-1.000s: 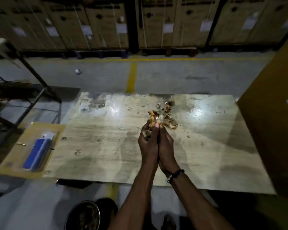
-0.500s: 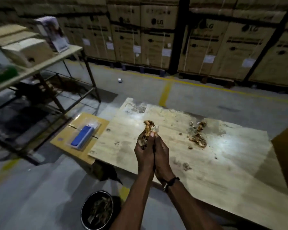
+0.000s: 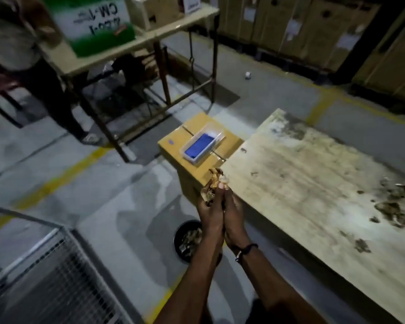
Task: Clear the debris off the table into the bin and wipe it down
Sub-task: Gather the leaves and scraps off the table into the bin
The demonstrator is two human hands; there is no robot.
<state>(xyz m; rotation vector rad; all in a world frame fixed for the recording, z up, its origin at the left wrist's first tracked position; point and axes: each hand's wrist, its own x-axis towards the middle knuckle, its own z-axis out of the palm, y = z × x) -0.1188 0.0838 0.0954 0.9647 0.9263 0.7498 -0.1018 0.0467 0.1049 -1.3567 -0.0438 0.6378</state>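
My left hand (image 3: 210,211) and my right hand (image 3: 234,213) are pressed together, palms facing, gripping a bunch of dry brown debris (image 3: 214,183) that sticks out above the fingers. They hover past the near-left corner of the pale stained table (image 3: 302,174). Below them on the floor stands a round black bin (image 3: 185,239) with scraps inside, partly hidden by my left forearm. More debris (image 3: 392,210) lies on the table at the right.
A cardboard box (image 3: 192,141) beside the table carries a clear tray with a blue item (image 3: 200,146). A metal-framed bench (image 3: 164,31) and a standing person (image 3: 21,43) are at the back left. A wire cage (image 3: 52,272) is near left. Stacked cartons line the back.
My joined hands have carried the debris left, off the table's corner and over the floor above the bin. The view has swung left.
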